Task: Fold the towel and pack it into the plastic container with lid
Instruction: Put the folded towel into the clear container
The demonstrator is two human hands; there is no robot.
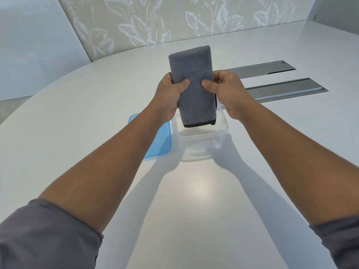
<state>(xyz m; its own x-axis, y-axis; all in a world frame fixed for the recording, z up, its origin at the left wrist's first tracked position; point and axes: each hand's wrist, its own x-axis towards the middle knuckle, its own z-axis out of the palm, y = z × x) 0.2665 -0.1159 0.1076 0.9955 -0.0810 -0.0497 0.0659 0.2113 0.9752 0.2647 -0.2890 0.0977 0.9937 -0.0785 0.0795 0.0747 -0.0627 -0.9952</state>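
Observation:
A grey towel (194, 82), folded into a narrow rectangle with a dark hem at its lower end, hangs in the air between both hands. My left hand (171, 94) grips its left edge with the thumb across the front. My right hand (227, 92) grips the right edge the same way. The towel's lower end hangs just above the open clear plastic container (200, 140), which stands on the white table. The blue lid (155, 138) lies flat on the table, touching the container's left side, partly hidden by my left forearm.
The white table (77, 133) has a curved far edge on the left. Two long metal slot covers (281, 88) are set into it behind and right of the container. A leaf-patterned wall panel (174, 20) stands behind the table.

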